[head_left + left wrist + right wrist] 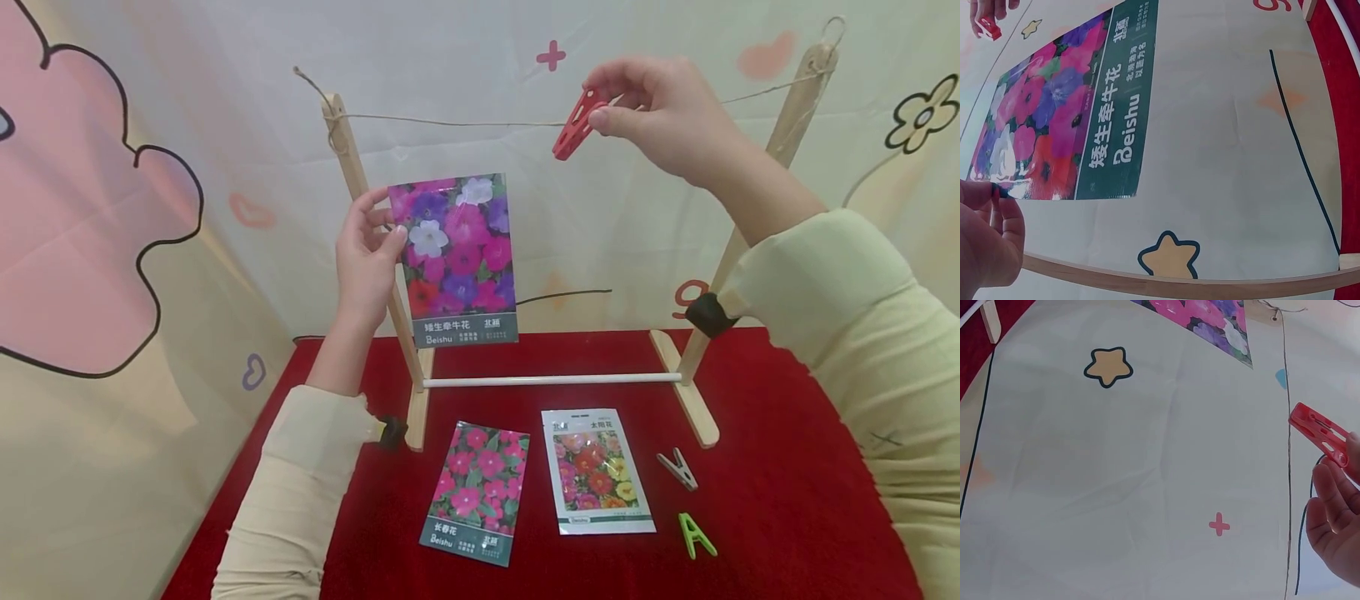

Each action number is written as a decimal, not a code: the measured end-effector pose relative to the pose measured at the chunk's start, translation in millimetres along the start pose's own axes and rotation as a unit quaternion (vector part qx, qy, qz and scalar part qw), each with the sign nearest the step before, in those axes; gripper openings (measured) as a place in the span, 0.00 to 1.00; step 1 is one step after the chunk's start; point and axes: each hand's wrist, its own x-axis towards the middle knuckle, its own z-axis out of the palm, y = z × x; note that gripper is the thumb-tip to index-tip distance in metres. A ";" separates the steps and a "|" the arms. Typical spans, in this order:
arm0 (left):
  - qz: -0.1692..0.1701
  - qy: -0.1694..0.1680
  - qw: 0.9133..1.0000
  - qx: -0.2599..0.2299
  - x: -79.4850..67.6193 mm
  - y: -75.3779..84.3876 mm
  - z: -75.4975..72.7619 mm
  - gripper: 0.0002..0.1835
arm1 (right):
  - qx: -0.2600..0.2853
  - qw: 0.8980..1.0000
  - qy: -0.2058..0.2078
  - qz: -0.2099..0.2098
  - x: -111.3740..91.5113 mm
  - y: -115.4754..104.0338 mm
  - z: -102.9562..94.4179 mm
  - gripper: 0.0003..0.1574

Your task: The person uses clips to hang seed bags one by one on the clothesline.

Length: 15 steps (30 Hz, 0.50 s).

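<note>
My left hand (366, 258) pinches the left edge of a seed packet (461, 258) printed with pink, purple and white flowers, holding it upright below a thin string (450, 123). In the left wrist view the thumb and fingers grip the packet (1054, 106) at one edge. Up at the string, my right hand (660, 112) holds a red clothespin (576, 125) between thumb and fingers, its tip pointing down and left. In the right wrist view the red clothespin (1319, 431) has its tip at the string (1289, 506); whether they touch I cannot tell.
Wooden posts (780, 142) carry the string, joined low down by a white rod (555, 380). On the red cloth (360, 517) lie a pink-flower packet (478, 492), a white-bordered packet (597, 471), a pale clothespin (678, 469) and a green clothespin (696, 535). A patterned curtain (465, 50) hangs behind.
</note>
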 end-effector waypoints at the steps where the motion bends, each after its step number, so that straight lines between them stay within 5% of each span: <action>1: 0.002 0.003 1.000 -0.003 0.4 0.8 0.0 0.21 | -0.003 1.000 0.002 0.000 1.3 -1.6 0.7 0.20; 15: 0.002 0.034 0.999 -0.016 3.9 10.6 1.5 0.20 | -0.019 0.999 0.017 -0.032 19.6 -20.9 12.3 0.20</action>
